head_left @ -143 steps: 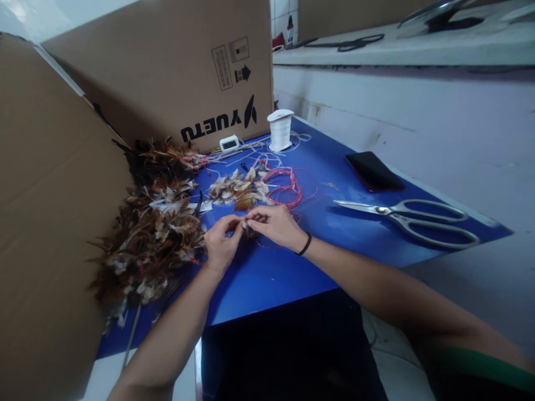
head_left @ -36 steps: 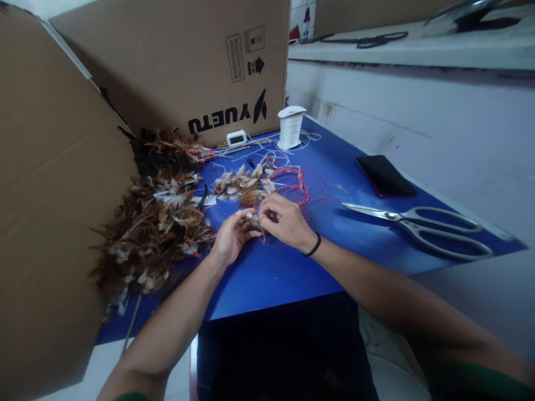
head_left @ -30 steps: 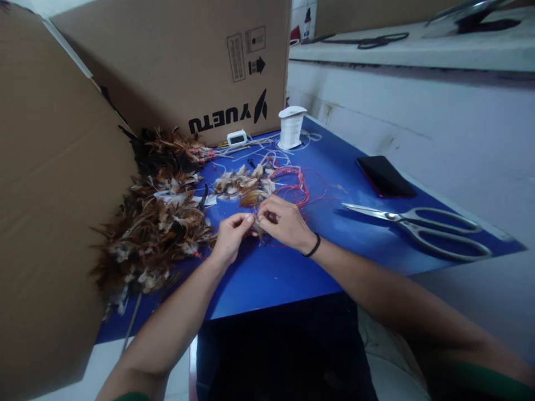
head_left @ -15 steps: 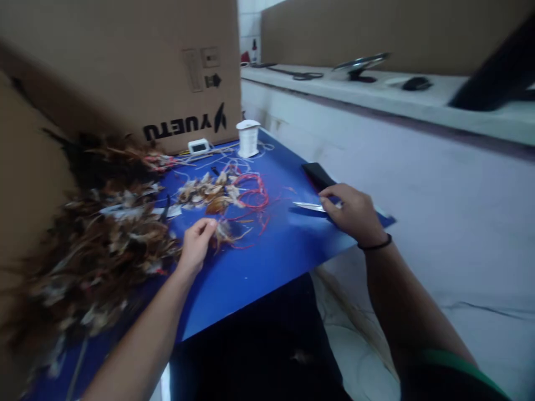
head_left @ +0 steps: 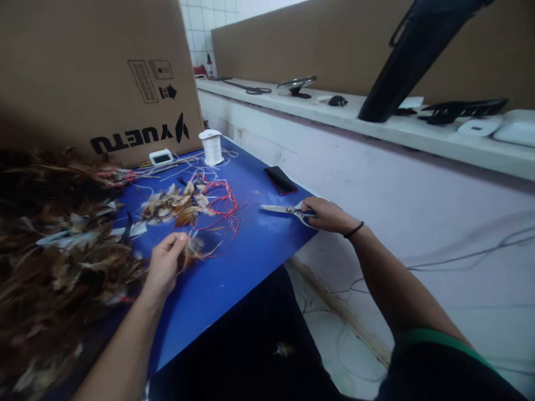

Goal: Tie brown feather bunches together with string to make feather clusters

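Observation:
My left hand (head_left: 164,260) pinches a small brown feather (head_left: 195,249) above the blue table (head_left: 234,278), with its wispy end pointing right. At the table's right edge my right hand (head_left: 328,214) is closed around the handles of a pair of scissors (head_left: 288,210). Their metal blades point left and look shut or nearly so. Between the hands and farther back lie a clump of brown and white feathers (head_left: 173,203) and a coil of red cord (head_left: 225,201). Loose red thread ends spread beside the coil.
A large heap of feathers (head_left: 83,267) covers the table's left side. Behind stand a cardboard box (head_left: 104,83), a small white display device (head_left: 161,158) and a white spool (head_left: 212,149). A black phone (head_left: 280,180) lies near the wall. A ledge (head_left: 351,114) above holds several items.
The view has swung right, so the table appears shifted left. My right hand now shows more of the scissors, apart from the phone. My left hand still pinches the feather.

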Demonstrator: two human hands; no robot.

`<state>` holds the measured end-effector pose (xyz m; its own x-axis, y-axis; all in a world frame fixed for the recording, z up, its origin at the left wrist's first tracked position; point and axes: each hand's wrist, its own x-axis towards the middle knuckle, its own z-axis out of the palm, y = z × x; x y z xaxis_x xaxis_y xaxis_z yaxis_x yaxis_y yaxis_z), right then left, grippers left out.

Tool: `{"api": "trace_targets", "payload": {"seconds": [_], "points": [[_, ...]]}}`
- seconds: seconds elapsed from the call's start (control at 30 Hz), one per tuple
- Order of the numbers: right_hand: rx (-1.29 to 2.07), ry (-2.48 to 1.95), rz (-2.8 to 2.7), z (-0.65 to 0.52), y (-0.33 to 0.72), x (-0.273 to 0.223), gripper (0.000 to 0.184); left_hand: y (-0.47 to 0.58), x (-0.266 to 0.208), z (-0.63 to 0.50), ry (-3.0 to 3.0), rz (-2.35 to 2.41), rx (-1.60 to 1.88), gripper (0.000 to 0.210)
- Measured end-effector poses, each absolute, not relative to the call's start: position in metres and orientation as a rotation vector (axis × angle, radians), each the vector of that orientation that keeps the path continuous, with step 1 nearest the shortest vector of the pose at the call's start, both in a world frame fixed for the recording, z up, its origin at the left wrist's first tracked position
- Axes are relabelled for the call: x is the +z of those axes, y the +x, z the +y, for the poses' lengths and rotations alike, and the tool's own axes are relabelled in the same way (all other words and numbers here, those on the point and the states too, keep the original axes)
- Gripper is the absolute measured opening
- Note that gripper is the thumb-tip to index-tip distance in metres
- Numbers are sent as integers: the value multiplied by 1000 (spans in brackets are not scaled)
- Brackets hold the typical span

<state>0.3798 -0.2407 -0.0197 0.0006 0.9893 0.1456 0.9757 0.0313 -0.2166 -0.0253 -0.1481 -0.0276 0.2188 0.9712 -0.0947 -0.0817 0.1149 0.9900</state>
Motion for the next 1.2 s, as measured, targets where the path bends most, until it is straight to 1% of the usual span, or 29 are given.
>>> {"api": "trace_targets", "payload": {"seconds": [0.1,0.17,0.2,0.33,0.43,0.6,0.77,0.97,1.07,1.2], "points": [[175,-2027,-1907,-253,373,-14,25,-25,-30,-147,1231,1022,1042,28],[306,-1946,-1751,-263,364,-12,29,-25,-32,-148,1272,1016,1046,28],[405,-1886,-1638,-269,357,-12,33,-24,-32,-148,1289,1017,1048,27],[976,-1496,-1204,-291,313,-16,54,-23,-32,-150,1404,1026,1085,26],[1323,-1208,-1050,-305,269,-23,55,-22,-30,-153,1523,1033,1087,26],[1714,-948,-942,-313,209,-38,56,-25,-27,-157,1810,1081,1079,27],[1844,-794,-876,-312,189,-47,48,-26,-21,-161,2142,1105,1201,22],[1898,-818,-907,-314,185,-31,41,-24,-14,-170,2391,1009,1357,13],[1917,-842,-912,-312,180,-23,37,-23,-14,-172,2516,938,1376,10],[1920,-867,-918,-304,172,-17,40,-24,-16,-174,2646,899,1327,12]]}}
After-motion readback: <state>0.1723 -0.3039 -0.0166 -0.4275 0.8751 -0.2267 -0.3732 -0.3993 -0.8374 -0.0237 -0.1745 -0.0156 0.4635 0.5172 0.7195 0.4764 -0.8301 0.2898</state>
